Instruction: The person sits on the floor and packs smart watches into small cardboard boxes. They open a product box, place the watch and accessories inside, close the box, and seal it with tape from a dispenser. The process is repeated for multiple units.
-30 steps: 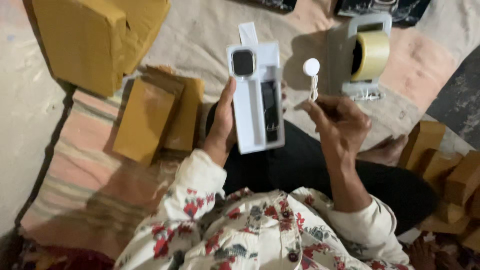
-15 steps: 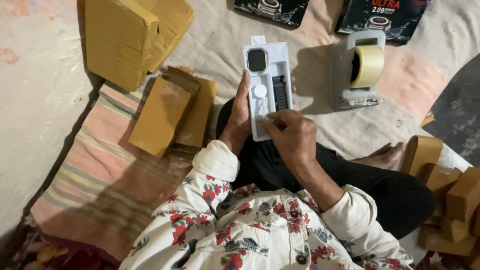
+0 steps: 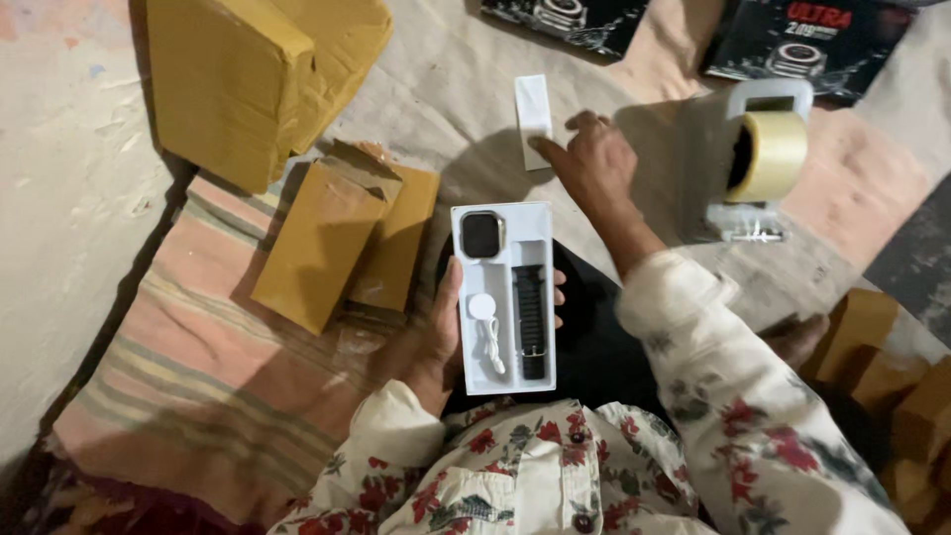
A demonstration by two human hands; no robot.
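Observation:
My left hand (image 3: 434, 342) grips a white plastic tray (image 3: 503, 381) from its left side, held flat over my lap. In the tray lie a square watch face (image 3: 482, 235), a black strap (image 3: 530, 319) and a white round charger with its cord (image 3: 484, 324). My right hand (image 3: 592, 163) reaches forward over the cloth, fingers touching the lower end of a narrow white card (image 3: 533, 119) that lies on the floor.
A tape dispenser with a yellowish roll (image 3: 761, 163) stands to the right. Brown wrapped packages (image 3: 332, 243) lie at left, a large one (image 3: 253, 79) behind them, several more (image 3: 892, 376) at right. Two dark printed boxes (image 3: 802, 35) sit at the far edge.
The white charger went from my right hand into the tray. My right hand then left the tray and reached forward to the white card on the floor.

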